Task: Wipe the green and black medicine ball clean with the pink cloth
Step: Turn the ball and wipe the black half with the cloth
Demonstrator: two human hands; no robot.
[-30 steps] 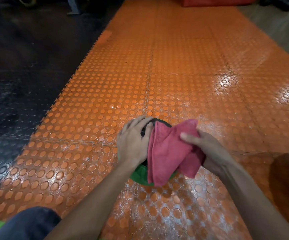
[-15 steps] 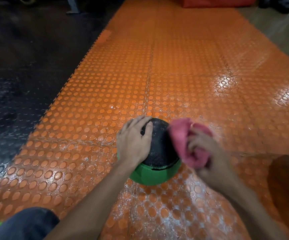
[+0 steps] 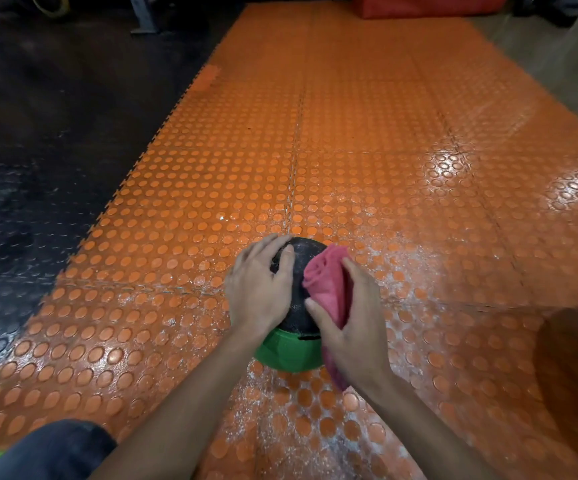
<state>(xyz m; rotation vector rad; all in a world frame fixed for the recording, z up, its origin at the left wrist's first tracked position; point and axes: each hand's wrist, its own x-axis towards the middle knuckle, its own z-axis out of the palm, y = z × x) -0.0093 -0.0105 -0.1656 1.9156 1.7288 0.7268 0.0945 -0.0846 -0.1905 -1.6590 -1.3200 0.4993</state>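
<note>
On the near orange mat (image 3: 384, 140), the left hand (image 3: 259, 292) rests with fingers spread on the left of the medicine ball (image 3: 287, 351); the right hand (image 3: 353, 327) clutches the bunched pink cloth (image 3: 329, 282) against its right side.

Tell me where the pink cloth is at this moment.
In the head view, the pink cloth is low, just right of centre, held in the right hand against the right side of the medicine ball, opposite the left hand.
</note>
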